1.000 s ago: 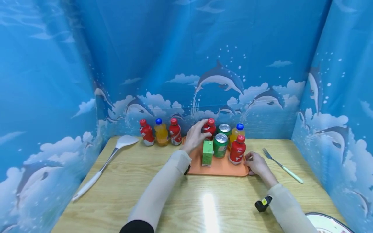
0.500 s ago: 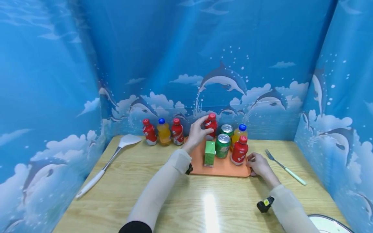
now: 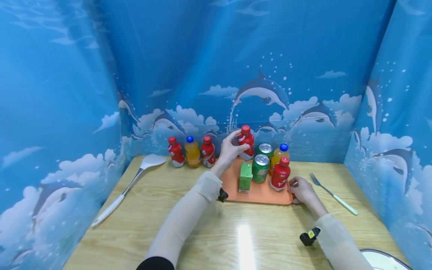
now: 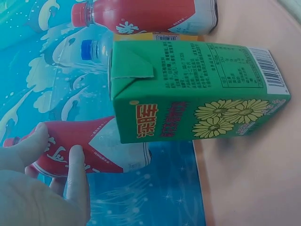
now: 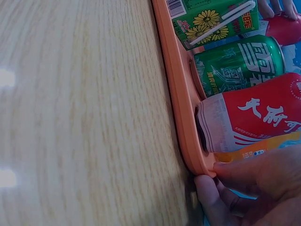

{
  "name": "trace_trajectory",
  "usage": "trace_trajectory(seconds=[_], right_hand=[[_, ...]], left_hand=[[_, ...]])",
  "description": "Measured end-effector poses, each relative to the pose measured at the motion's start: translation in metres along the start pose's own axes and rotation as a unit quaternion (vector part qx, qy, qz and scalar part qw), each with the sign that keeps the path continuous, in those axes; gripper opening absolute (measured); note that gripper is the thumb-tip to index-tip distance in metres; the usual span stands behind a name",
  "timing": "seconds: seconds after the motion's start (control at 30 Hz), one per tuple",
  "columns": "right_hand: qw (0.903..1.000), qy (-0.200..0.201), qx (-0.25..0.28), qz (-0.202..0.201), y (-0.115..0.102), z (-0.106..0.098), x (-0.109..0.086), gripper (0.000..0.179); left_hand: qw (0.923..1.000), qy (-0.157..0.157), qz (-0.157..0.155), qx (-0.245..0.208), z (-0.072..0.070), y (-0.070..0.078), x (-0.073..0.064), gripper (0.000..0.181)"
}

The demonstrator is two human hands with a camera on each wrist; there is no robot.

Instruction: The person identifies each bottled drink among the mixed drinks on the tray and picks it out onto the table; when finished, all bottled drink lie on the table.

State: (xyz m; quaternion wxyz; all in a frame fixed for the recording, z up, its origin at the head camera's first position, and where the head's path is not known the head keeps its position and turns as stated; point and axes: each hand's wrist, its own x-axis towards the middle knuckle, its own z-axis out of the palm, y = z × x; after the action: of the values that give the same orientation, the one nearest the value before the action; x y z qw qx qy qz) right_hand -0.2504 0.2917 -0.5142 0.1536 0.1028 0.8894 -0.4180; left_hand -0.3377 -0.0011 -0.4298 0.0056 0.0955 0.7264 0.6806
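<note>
My left hand (image 3: 230, 150) grips a red-capped cola bottle (image 3: 246, 141) by its upper part, raised over the back of the orange tray (image 3: 263, 195). In the left wrist view the bottle (image 4: 94, 146) shows its red and white label between thumb and fingers. My right hand (image 3: 301, 189) pinches the tray's front right corner, thumb on top of the rim in the right wrist view. Standing on the tray are a green drink carton (image 3: 245, 177), two green cans (image 3: 261, 168), an orange drink bottle (image 3: 280, 153) with a blue cap, and another red cola bottle (image 3: 280, 174).
Left of the tray stand two more red bottles (image 3: 176, 152) and an orange drink bottle (image 3: 192, 152). A long-handled white spatula (image 3: 129, 183) lies at the left, a fork (image 3: 332, 193) at the right. A plate (image 3: 381, 260) sits at the front right corner; a blue curtain encloses the back.
My left hand has lifted the cola bottle up from the tray's back left. The right hand keeps its hold on the tray corner. The whole view has drifted slightly.
</note>
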Motion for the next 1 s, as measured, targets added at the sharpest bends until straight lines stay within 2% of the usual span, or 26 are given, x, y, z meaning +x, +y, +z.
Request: trace_trajectory(seconds=[0.2,0.63,0.8,1.0], right_hand=[[1.0,-0.006,-0.001,0.003,0.0,-0.001,0.002,0.033],[0.9999,-0.003,0.007,0.007,0.001,0.001,0.0,0.033],[0.9999,-0.006,0.008,0.003,0.001,0.002,-0.002,0.033],[0.9999,-0.001,0.01,-0.006,-0.002,0.001,-0.004,0.032]], left_hand=[[0.9998,0.008,-0.007,-0.015,-0.004,0.004,-0.005,0.066],[0.9974,0.071,-0.013,0.0,-0.015,0.012,-0.028,0.064],[0.9954,0.093,-0.019,0.018,-0.032,0.014,-0.042,0.064],[0.9934,0.108,-0.017,0.034,-0.06,0.01,-0.052,0.064]])
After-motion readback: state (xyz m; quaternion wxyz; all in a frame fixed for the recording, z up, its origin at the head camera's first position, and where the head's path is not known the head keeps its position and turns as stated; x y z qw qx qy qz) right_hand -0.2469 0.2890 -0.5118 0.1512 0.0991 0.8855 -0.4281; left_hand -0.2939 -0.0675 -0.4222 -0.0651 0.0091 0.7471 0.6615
